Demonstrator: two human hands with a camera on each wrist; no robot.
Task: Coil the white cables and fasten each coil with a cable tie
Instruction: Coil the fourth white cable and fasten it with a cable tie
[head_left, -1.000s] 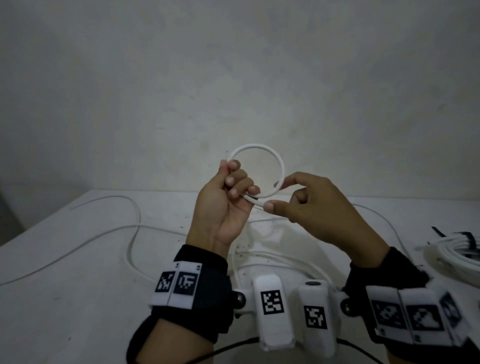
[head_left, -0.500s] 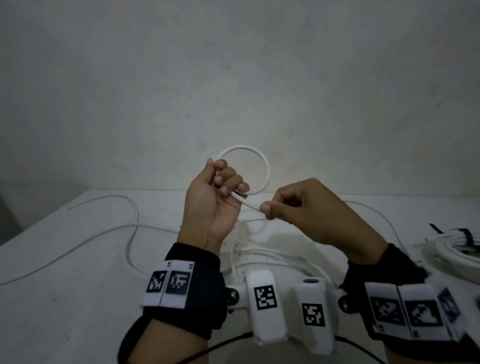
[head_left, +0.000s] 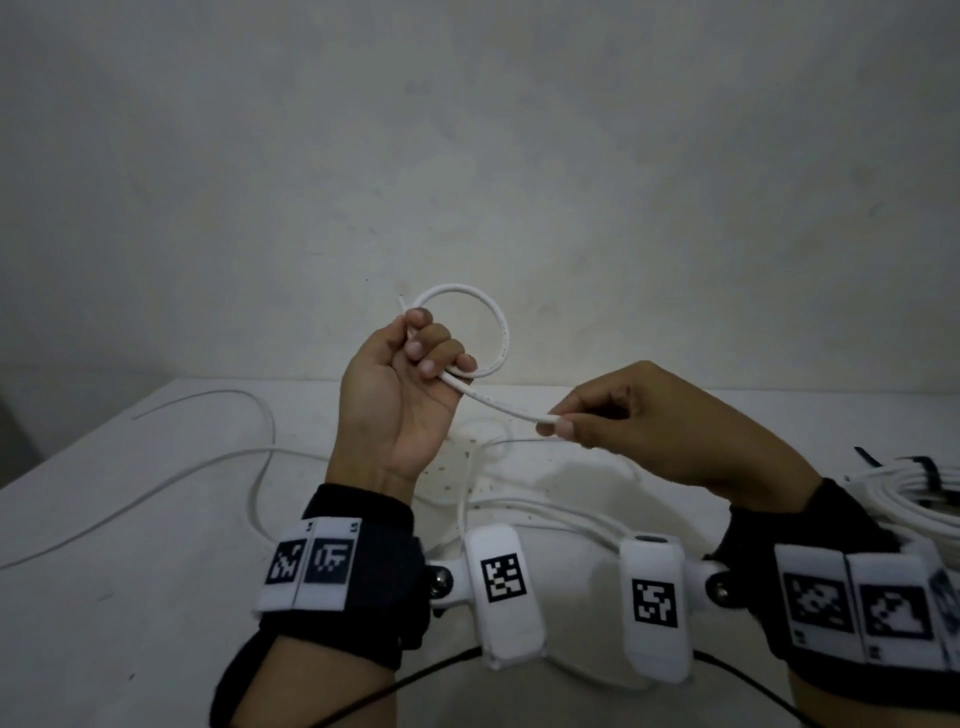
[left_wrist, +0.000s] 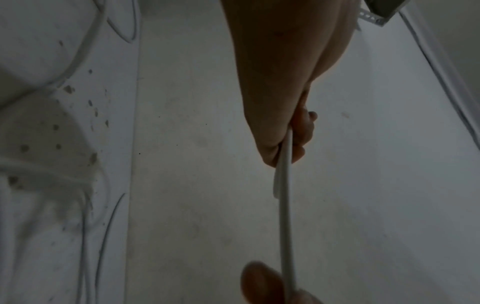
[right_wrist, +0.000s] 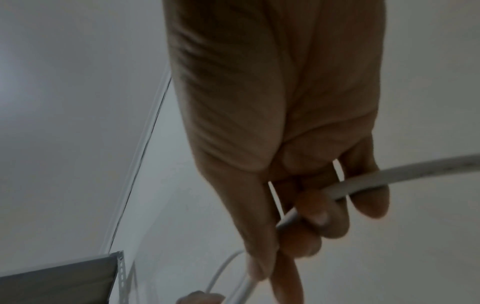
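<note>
Sliding along the white cable (head_left: 496, 402), the right hand (head_left: 670, 431) now sits farther from the left hand (head_left: 400, 395) than it did a second ago, when the two were nearly touching; a straight run of cable stretches between them. From the head view, the left hand's curled fingers grip one small loop (head_left: 470, 332) with the cut end poking up beside the thumb, while the right pinches the cable between thumb and forefinger. To my eye that drawn-out length is the slack for a second turn, so this coil has barely begun. The rest of the cable trails loosely over the white table (head_left: 130, 597), which meets a bare pale wall (head_left: 467, 156); a finished coil (head_left: 914, 493) with a dark tie lies at the right edge.

The left wrist view shows the cable (left_wrist: 285, 205) running straight out of the closed left hand (left_wrist: 283, 102) above the speckled tabletop.

The right wrist view shows the right fingers (right_wrist: 369, 195) curled round the cable (right_wrist: 402, 172).
</note>
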